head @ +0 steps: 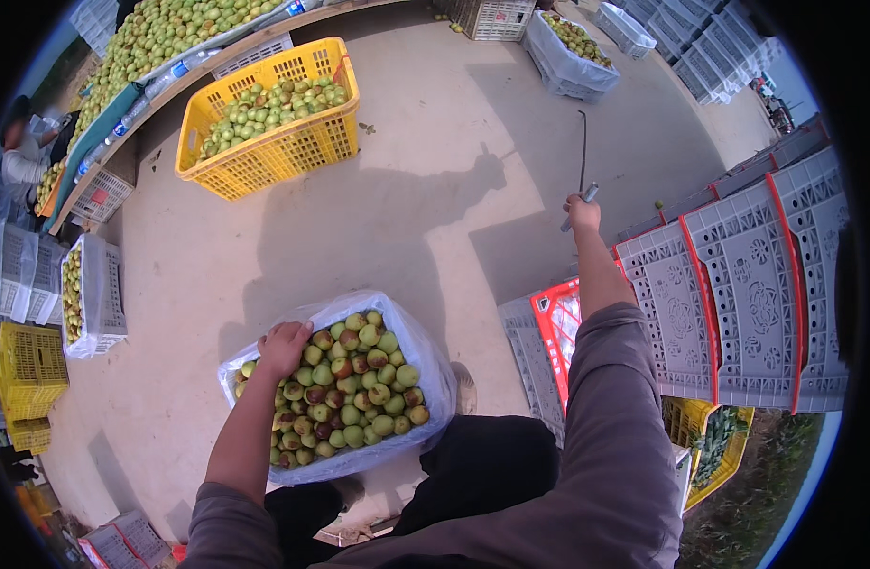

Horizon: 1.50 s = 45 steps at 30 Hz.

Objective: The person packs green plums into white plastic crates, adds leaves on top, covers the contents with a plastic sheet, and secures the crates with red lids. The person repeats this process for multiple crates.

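Note:
In front of me stands a crate lined with translucent plastic, filled with green and reddish-brown jujube-like fruit. My left hand lies over its far left rim, against the liner and the outermost fruit. The undersides of those fingers are hidden, so whether they grip the rim does not show. Out to the right, my right hand is closed around the metal crossbar handle of a long, thin hook. The hook's bent tip points away from me, above the concrete floor.
A yellow plastic crate of green fruit stands ahead, beside a fruit-covered sorting table. Grey crates with red edges are stacked close on my right. Another lined crate sits far ahead. A person is at the far left.

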{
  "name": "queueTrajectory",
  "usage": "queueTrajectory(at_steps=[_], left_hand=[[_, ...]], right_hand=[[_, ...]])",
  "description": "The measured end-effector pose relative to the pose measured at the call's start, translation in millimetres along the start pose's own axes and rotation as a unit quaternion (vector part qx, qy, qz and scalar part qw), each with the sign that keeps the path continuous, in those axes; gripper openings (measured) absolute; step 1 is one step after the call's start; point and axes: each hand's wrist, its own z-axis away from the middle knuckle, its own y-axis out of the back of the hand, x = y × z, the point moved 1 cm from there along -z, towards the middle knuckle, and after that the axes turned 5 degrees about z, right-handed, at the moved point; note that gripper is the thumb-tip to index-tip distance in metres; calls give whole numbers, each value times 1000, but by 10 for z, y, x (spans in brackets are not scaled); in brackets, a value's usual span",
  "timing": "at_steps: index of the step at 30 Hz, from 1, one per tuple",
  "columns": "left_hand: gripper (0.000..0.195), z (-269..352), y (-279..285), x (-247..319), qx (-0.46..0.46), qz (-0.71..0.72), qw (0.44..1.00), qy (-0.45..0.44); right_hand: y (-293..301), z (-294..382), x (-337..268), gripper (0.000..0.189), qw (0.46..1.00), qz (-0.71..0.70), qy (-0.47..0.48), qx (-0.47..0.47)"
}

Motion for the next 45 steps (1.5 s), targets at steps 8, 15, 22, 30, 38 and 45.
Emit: queueTrajectory(at_steps=[8,15,22,30,38,45], left_hand=[[59,54,10,11,25,17,999,-45],[65,40,-20,-15,40,-3,998,-50],[81,226,105,38,27,61,995,-70],[55,2974,617,-546,-19,258,892,-372],[49,3597,114,-977,-5,64,930,-362],[53,3660,32,-1067,-2,32,946,-323]], right_hand=[[-736,-560,-341,18,972,-223,-42,-65],[-161,-71,-126,22,933,-345,-101,-12],[-1155,1535,-1129,15,950,-258,-81,-159],[-2077,3514,-3129,34,901,-66,-27,-428],[-3112,5195,-4563,36,824,-46,64,-561],[-3549,6155,-5464,49,718,-141,129,-669]])
